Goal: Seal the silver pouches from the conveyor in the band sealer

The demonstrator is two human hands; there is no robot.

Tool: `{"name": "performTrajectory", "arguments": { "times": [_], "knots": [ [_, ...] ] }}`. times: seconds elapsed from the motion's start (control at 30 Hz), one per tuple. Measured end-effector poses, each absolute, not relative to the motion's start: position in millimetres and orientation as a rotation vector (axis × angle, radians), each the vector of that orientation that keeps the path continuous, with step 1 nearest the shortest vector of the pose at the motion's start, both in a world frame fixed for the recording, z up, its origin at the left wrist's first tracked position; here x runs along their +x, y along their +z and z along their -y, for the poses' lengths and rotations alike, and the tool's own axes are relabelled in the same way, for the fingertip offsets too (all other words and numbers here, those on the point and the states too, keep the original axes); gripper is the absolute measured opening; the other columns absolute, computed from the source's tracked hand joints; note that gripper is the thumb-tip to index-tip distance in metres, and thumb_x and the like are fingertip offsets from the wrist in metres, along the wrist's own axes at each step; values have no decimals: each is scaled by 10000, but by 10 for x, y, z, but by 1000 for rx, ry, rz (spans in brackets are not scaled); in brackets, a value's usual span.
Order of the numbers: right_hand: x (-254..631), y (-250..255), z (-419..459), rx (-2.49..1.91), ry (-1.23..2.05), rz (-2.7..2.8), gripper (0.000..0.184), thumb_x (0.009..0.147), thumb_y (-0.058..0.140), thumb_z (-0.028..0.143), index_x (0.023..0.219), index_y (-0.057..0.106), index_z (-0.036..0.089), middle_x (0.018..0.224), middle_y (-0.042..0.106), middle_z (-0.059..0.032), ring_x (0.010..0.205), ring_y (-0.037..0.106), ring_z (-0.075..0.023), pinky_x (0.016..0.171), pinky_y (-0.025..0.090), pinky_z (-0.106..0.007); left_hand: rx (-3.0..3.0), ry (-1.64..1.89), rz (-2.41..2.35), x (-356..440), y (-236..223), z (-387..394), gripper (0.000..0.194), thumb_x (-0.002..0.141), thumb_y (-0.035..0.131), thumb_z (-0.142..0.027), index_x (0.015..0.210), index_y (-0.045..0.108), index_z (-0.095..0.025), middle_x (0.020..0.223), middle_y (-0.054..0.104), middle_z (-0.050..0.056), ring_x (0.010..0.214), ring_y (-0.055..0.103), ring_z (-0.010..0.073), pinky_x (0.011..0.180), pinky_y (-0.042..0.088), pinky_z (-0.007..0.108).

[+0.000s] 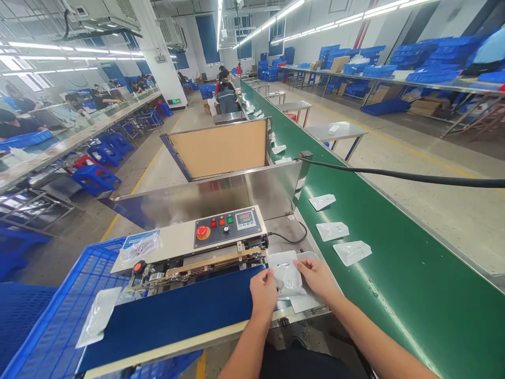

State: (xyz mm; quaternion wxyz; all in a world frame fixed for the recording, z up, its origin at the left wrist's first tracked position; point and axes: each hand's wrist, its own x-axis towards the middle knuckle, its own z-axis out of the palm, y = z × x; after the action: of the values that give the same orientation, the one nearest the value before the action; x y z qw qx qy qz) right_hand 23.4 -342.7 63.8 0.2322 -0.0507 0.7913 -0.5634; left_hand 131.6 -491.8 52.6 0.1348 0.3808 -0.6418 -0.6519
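A clear plastic pouch (286,271) is pinched by the fingers (299,265) of the left hand (263,293) and right hand (317,278), beside the sealer's blue belt (169,318)

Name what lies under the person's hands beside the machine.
A clear plastic pouch lies under the left hand and right hand, atop a white sheet. The part beneath the palms is covered and cannot be seen.

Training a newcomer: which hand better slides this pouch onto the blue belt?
Left hand, probably: it is on the plastic pouch, right beside the blue belt; the right hand lies farther away.
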Motion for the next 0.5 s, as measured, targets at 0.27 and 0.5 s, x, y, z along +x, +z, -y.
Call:
{"name": "performTrajectory", "arguments": {
  "times": [0.27, 0.5],
  "knots": [
    [101, 574, 3993, 5, -1602, -1928, 417, 709, 825, 560, 601, 667, 189, 535, 599, 2, 497, 527, -126, 538, 516, -275, 1269, -1899, 1625, 1258, 345, 5280, 594, 701, 787, -716, 713, 776, -123, 559, 565, 5, 504, 484, 131, 509, 383, 262],
    [257, 710, 4226, -62, -1548, -1840, 358, 796, 799, 510, 682, 750, 174, 730, 755, -76, 656, 684, -199, 629, 583, -316, 1347, -1784, 1581, 1690, 414, 5705, 602, 696, 804, -693, 830, 819, -106, 590, 618, 12, 530, 540, 146, 524, 439, 267]
  ]
}}
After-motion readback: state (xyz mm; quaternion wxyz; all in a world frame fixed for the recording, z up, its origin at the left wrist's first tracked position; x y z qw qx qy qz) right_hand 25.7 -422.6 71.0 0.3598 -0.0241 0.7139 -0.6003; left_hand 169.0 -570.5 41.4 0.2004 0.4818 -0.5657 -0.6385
